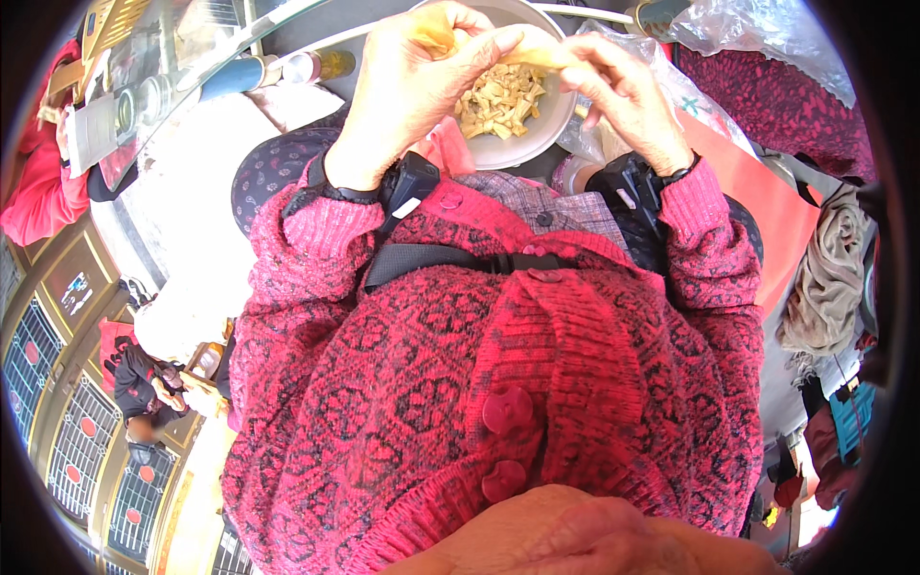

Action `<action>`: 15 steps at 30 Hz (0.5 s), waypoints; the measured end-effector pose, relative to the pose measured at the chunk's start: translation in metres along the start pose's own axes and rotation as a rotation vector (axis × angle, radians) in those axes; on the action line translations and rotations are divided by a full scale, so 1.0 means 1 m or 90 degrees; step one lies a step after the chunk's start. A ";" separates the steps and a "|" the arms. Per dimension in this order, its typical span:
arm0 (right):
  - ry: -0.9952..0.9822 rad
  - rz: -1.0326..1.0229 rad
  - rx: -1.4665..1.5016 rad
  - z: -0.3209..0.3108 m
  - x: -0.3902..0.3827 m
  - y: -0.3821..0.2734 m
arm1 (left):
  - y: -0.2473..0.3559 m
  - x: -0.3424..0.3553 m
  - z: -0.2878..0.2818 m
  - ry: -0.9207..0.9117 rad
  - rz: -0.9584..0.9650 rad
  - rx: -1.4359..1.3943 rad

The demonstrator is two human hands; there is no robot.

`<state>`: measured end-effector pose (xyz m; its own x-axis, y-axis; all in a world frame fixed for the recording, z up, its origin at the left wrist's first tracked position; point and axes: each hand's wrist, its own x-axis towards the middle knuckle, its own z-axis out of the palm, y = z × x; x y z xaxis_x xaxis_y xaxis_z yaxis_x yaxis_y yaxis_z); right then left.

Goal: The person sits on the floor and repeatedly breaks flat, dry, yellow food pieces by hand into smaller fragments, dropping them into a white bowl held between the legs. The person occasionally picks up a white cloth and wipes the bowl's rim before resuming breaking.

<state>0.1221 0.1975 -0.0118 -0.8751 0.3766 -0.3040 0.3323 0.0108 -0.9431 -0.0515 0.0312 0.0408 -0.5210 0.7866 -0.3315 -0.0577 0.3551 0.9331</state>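
Note:
My left hand point(417, 91) is closed on one end of a long, pale yellow food piece point(537, 53), with thumb and fingers pressed together. My right hand point(623, 96) grips the other end between thumb and fingers, its lower fingers curled. The piece is held over a white bowl point(541, 134), in which lie several small cut pieces point(498, 105) of similar pale yellow food. What the piece is, I cannot tell exactly. A pink cloth point(446, 144) lies below the bowl, near my left wrist.
A glass edge point(192, 77) and jars point(302, 67) are at upper left. Plastic bags point(747, 38) and a red board point(767, 230) are at right, beside a grey cloth point(824, 268). A person in red point(48, 192) and another in dark clothes point(144, 383) are at left.

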 end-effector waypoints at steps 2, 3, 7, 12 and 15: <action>-0.038 -0.042 0.066 0.014 0.001 -0.010 | 0.002 0.002 -0.002 -0.009 -0.006 -0.027; -0.038 -0.137 -0.008 0.020 0.004 -0.014 | 0.003 0.002 -0.003 -0.014 -0.007 -0.060; -0.068 -0.340 -0.219 0.025 0.006 -0.036 | 0.011 -0.001 -0.020 -0.008 -0.026 -0.248; -0.079 -0.320 -0.178 0.006 -0.001 -0.079 | 0.032 -0.005 -0.048 0.021 0.087 -0.275; -0.013 -0.390 -0.261 -0.005 0.014 -0.106 | 0.055 0.010 -0.053 0.056 0.134 -0.284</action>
<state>0.0766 0.2060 0.0846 -0.9510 0.1742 0.2555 -0.1175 0.5606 -0.8197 -0.1052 0.0322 0.0960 -0.6293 0.7653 -0.1351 -0.2920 -0.0717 0.9537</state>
